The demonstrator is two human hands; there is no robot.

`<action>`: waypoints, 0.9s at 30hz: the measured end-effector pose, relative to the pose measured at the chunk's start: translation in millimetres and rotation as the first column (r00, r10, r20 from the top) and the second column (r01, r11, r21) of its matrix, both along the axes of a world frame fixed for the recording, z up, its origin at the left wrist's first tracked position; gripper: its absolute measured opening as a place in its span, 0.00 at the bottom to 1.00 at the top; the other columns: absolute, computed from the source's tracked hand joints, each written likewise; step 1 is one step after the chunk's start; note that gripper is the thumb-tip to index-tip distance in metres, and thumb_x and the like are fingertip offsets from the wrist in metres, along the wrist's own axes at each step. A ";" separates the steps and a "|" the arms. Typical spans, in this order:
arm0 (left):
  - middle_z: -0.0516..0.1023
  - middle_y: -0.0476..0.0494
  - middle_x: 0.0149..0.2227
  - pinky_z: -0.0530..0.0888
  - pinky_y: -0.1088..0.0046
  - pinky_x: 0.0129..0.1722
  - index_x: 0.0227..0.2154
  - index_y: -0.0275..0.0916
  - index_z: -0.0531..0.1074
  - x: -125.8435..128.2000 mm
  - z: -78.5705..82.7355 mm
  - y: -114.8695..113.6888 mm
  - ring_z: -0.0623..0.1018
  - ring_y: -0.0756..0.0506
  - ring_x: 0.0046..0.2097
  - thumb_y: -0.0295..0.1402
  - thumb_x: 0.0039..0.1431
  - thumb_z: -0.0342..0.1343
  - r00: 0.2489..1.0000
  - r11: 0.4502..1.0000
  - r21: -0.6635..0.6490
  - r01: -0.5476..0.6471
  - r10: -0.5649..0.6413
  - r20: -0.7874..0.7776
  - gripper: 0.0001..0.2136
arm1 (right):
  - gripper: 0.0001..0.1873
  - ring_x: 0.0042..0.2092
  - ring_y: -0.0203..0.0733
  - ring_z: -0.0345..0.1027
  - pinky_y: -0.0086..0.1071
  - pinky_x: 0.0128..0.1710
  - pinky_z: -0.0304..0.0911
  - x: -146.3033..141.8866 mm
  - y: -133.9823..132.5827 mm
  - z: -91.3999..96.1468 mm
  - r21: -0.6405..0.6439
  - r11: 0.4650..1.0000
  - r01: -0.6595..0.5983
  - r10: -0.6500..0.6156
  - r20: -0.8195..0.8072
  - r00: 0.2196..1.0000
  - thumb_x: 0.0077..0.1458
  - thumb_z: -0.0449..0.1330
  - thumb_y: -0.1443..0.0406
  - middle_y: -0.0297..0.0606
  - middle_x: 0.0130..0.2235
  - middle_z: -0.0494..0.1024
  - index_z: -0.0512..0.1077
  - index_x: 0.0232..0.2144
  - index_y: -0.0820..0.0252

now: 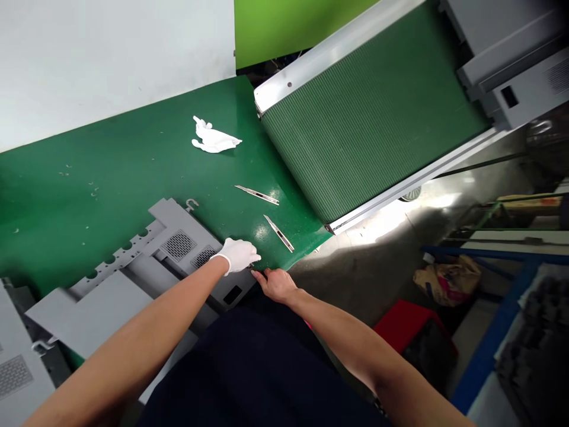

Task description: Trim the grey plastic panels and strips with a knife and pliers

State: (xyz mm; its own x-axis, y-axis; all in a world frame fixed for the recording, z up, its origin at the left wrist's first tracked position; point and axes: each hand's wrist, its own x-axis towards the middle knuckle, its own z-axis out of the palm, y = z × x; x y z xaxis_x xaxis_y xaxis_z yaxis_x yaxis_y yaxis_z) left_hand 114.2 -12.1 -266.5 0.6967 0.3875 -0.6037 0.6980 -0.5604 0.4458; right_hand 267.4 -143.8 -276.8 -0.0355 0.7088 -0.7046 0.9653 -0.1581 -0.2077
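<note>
Gripping the grey panel [146, 279] by its corner is the gloved left hand [237, 255]; right hand [278, 283] touches it, grip unclear. Looks light, stiff: hold edges.

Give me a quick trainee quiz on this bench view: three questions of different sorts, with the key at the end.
1. True or false: the gloved left hand rests on the gray panel.
2. How many metal blades lie on the green table?
3. The spare white glove lies: A) on the gray panel, B) on the green table, C) under the left hand.
Key: 1 true; 2 two; 3 B.
</note>
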 end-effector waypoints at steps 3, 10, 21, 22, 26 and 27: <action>0.84 0.34 0.46 0.68 0.52 0.51 0.40 0.41 0.83 4.2 -2.5 1.0 0.81 0.34 0.49 0.45 0.71 0.47 0.996 0.996 -0.029 -0.083 0.082 -0.031 0.21 | 0.43 0.47 0.55 0.81 0.43 0.48 0.71 -1.1 -0.4 2.0 0.006 1.000 0.000 0.000 0.009 1.000 0.70 0.34 0.39 0.53 0.43 0.85 0.79 0.46 0.60; 0.85 0.35 0.44 0.67 0.49 0.52 0.36 0.40 0.82 2.0 -3.2 0.2 0.81 0.32 0.50 0.46 0.68 0.48 0.989 0.988 -0.051 -0.145 0.145 0.000 0.20 | 0.42 0.48 0.54 0.80 0.42 0.47 0.71 -5.6 0.5 11.9 0.059 0.998 -0.026 0.025 0.017 1.000 0.71 0.33 0.41 0.53 0.46 0.84 0.77 0.48 0.62; 0.85 0.38 0.45 0.66 0.46 0.52 0.32 0.40 0.79 3.2 -7.2 5.0 0.80 0.31 0.50 0.48 0.66 0.48 0.987 0.977 -0.141 -0.159 0.159 -0.016 0.20 | 0.44 0.46 0.60 0.81 0.47 0.46 0.72 -6.5 1.1 9.3 0.041 0.999 -0.014 0.014 0.005 1.000 0.70 0.32 0.40 0.56 0.43 0.84 0.76 0.47 0.63; 0.85 0.37 0.45 0.66 0.46 0.52 0.32 0.40 0.79 3.2 -6.7 5.1 0.80 0.31 0.51 0.48 0.66 0.48 0.987 0.976 -0.144 -0.162 0.161 -0.017 0.21 | 0.44 0.46 0.60 0.81 0.48 0.46 0.72 -6.5 1.5 9.1 0.036 0.999 -0.012 0.011 0.006 1.000 0.70 0.32 0.40 0.56 0.42 0.84 0.77 0.47 0.63; 0.84 0.36 0.45 0.65 0.44 0.53 0.32 0.39 0.79 2.9 -4.8 5.1 0.79 0.30 0.51 0.48 0.66 0.48 0.985 0.972 -0.155 -0.175 0.174 -0.024 0.21 | 0.44 0.47 0.63 0.80 0.50 0.47 0.72 -6.7 2.8 6.9 0.020 1.000 0.004 -0.005 0.008 1.000 0.69 0.33 0.39 0.59 0.42 0.84 0.78 0.47 0.64; 0.84 0.36 0.45 0.65 0.44 0.53 0.31 0.39 0.79 3.1 -5.0 5.0 0.79 0.30 0.51 0.48 0.66 0.48 0.984 0.971 -0.157 -0.179 0.178 -0.026 0.21 | 0.44 0.47 0.63 0.80 0.50 0.48 0.71 -6.5 2.9 5.9 0.018 1.000 0.012 -0.012 0.006 1.000 0.69 0.34 0.39 0.59 0.43 0.84 0.78 0.47 0.64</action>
